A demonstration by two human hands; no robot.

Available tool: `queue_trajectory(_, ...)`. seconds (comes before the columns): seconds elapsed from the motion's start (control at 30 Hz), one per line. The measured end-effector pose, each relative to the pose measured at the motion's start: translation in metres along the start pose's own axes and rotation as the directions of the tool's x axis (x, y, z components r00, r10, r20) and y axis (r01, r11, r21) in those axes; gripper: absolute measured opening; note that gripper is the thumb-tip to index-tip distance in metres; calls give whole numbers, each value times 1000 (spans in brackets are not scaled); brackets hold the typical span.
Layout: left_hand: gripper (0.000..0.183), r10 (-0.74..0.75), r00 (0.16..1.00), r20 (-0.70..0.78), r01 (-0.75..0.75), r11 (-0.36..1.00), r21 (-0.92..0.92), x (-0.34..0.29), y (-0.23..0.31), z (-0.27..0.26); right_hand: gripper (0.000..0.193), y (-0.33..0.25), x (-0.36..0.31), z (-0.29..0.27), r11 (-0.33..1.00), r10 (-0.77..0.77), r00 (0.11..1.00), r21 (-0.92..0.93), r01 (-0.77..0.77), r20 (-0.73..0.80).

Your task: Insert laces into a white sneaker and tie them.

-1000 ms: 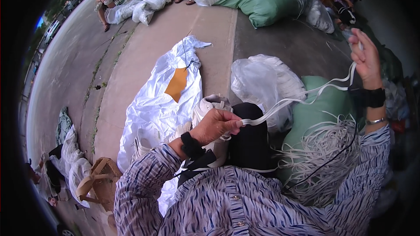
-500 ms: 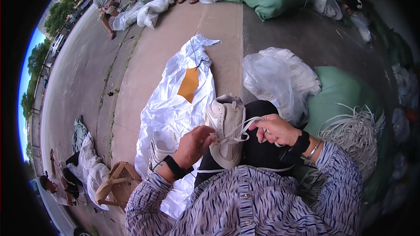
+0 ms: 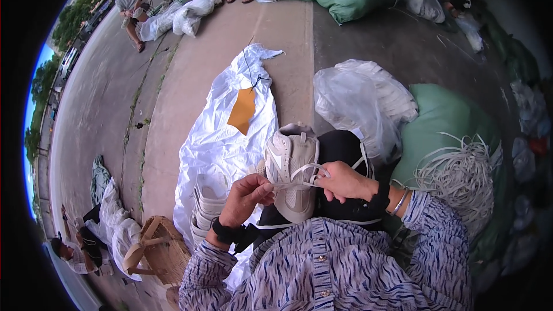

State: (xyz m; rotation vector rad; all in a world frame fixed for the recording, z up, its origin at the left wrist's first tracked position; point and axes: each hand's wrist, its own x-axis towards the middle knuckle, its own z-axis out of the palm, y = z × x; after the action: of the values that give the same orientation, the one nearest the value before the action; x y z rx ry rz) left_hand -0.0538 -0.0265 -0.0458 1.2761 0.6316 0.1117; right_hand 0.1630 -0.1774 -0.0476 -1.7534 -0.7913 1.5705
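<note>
Head view: a crinkled white sheet spreads over the pavement ahead and to the left, an orange piece lying on it. Pale shoes crowd together just beside the left wrist, and a woven tan basket sits farther left. Past the lap, toward the right, are a clear plastic bag with white contents and a green sack; a loose bundle of pale laces lies against the sack, near the right forearm. Farther off, white bags lie near a seated person.

A beige shoe rests on the person's dark-clad lap, toe toward the body, its front partly crossed by the white lace. Both forearms come in from below, bent inward. The left hand is at the shoe's left side, thumb and fingers pinching the lace. The right hand, opposite, reaches in with bent fingers gripping the lace too, above the lap.
</note>
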Motion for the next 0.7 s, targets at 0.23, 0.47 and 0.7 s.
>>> queue_trajectory(0.23,19,-35,986,-161,6,984,-176,1,-11,12,19,11,-6,4,977,34,989,205,-63,142)
queue_trajectory(0.47,20,-106,961,-254,29,957,-288,3,-16,19,16,19,-9,3,900,90,974,403,-169,207)
queue_trajectory(0.7,25,-151,987,-47,120,908,-401,-1,-18,5,16,19,-8,5,908,46,983,403,-116,177)
